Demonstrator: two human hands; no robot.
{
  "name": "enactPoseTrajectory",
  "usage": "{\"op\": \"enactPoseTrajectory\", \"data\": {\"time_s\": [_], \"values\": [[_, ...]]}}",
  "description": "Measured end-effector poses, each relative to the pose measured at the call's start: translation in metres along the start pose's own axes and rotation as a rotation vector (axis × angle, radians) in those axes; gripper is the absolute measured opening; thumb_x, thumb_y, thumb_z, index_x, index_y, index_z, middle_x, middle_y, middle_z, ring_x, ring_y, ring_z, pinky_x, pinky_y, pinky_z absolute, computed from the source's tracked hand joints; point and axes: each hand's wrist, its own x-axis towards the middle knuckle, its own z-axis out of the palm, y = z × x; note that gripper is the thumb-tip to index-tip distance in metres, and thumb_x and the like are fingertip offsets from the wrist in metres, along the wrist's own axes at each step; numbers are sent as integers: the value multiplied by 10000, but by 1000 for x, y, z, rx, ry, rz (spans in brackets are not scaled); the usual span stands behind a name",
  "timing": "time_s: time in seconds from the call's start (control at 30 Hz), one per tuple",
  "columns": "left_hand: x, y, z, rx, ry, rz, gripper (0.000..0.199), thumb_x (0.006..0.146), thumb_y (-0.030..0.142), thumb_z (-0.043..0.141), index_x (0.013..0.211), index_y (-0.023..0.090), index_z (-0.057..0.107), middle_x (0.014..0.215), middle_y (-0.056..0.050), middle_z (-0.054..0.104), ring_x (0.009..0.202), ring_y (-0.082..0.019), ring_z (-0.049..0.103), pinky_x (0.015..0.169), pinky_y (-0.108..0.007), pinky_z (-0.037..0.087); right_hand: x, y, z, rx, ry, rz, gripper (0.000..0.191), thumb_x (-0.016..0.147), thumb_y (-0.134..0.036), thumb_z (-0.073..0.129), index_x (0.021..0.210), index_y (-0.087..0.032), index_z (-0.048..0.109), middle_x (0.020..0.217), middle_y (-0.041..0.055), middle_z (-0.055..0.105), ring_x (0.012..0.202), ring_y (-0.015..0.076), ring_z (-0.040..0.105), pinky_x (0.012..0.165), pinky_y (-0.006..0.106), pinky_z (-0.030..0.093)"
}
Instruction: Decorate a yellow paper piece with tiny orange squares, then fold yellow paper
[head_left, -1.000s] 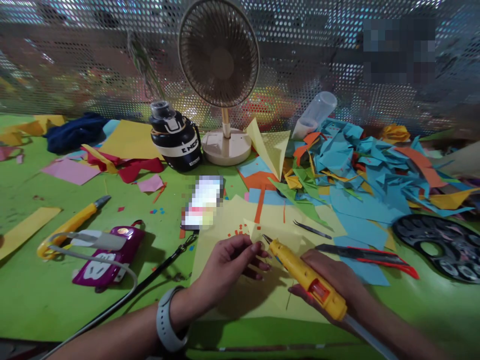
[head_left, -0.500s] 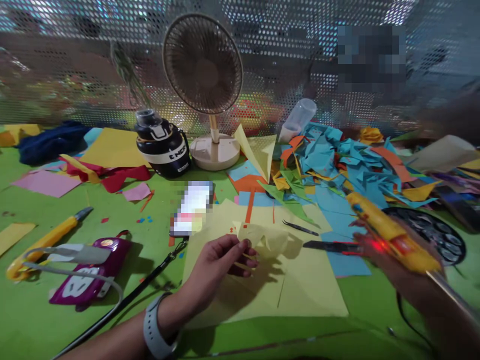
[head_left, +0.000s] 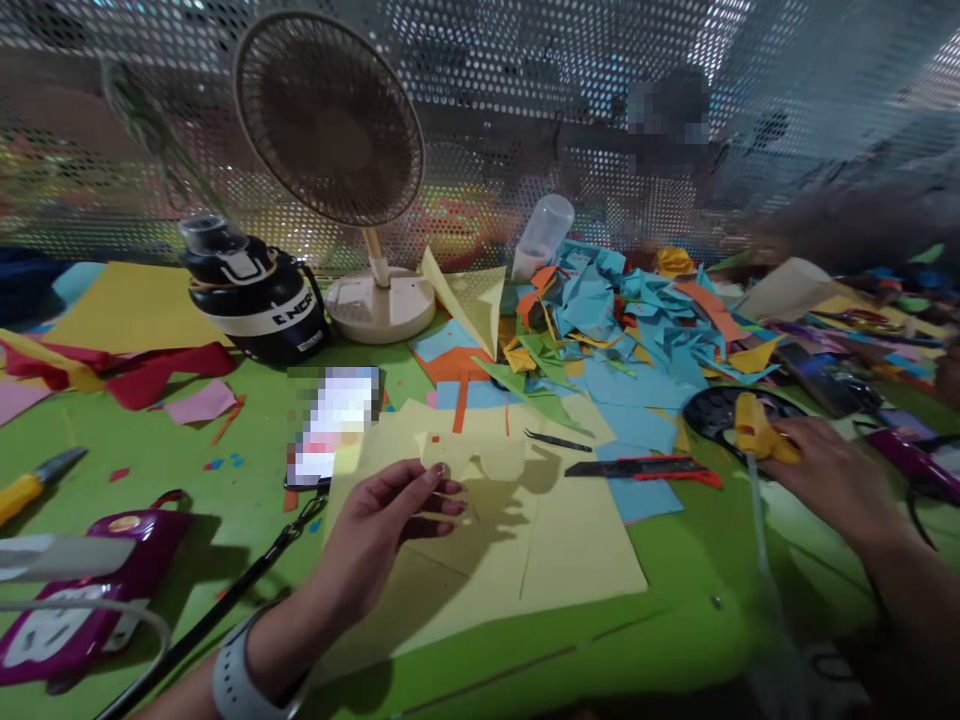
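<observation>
Between thumb and fingers, my left hand (head_left: 401, 515) pinches a small pale yellow cut paper piece (head_left: 499, 458) over the large yellow sheets (head_left: 570, 560). An orange speck shows on that piece. At the right, my right hand (head_left: 829, 480) is around a yellow glue gun (head_left: 756, 432), whose front end is over a black round tray (head_left: 705, 408). A red and black cutter knife (head_left: 645, 468) lies across yellow and blue paper, with black tweezers (head_left: 559, 440) just behind it.
A phone (head_left: 334, 425), a black bottle (head_left: 259, 300) and a fan (head_left: 379, 300) stand or lie at the left back. Blue paper scraps (head_left: 660, 320) heap at the back right. A purple device (head_left: 97, 590) and a yellow-handled tool (head_left: 22, 492) are at the left.
The view has turned to the right. My right hand has moved the glue gun from above the knife's end to the black tray. My left hand still pinches the paper piece.
</observation>
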Motion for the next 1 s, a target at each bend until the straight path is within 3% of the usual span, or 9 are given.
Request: {"op": "enactPoseTrajectory", "data": {"time_s": [0.23,0.3,0.37,0.43,0.53,0.7,0.8,0.87,1.0], "values": [[4,7,-6,-44,46,65,182,692,311,775,766,163,697,762,-34,735,662,-138,677,562,-193,539,12,4,-17,-15,-268,-101,299,762,-292,597,1016,-149,658,1133,194,651,1028,338,602,843,422,440],[5,10,-7,-51,63,75,195,677,313,784,769,163,700,752,-35,735,663,-144,680,554,-195,538,16,-21,-29,45,-176,-139,308,754,-347,617,987,-151,659,1101,181,661,1010,348,599,853,446,432],[6,13,-8,-60,93,98,207,657,318,795,759,166,699,742,-30,734,665,-150,683,555,-198,540,20,-62,-36,231,-96,-233,230,857,-359,510,899,-175,640,970,125,686,907,267,626,822,388,454],[8,17,-10,-76,135,139,205,643,314,801,749,174,695,738,-19,734,662,-147,685,561,-199,541,23,-111,-35,385,-119,-396,246,915,-366,447,960,-182,605,966,101,669,899,230,619,769,341,478],[10,25,-15,-105,189,204,181,649,295,789,754,183,694,733,-9,734,655,-137,684,560,-189,532,28,-170,-18,324,-148,-665,193,923,-313,459,992,-188,589,987,104,652,935,245,593,784,359,477],[16,34,-24,-152,227,265,139,694,266,749,767,171,678,727,-7,725,655,-127,680,561,-186,517,36,-193,6,263,-155,-759,197,904,-156,417,820,-157,595,855,136,630,886,277,584,776,403,471],[21,34,-27,-182,221,268,146,698,264,751,765,169,663,719,-5,720,647,-122,678,551,-183,511,41,-181,-5,402,-135,-688,197,917,-209,395,844,-167,574,993,153,636,1000,291,582,840,434,462],[24,34,-28,-185,214,258,155,693,262,758,763,167,658,717,-5,718,639,-122,677,559,-190,516,44,-173,-20,592,-167,-510,185,921,-309,412,862,-207,554,1062,114,644,1023,277,601,836,421,474],[27,31,-30,-177,183,226,150,707,275,752,752,169,656,715,-6,719,645,-129,679,576,-205,521,52,-170,-47,1087,-501,-152,288,864,-461,520,1039,-232,513,694,-7,660,584,176,651,581,308,524]]}}
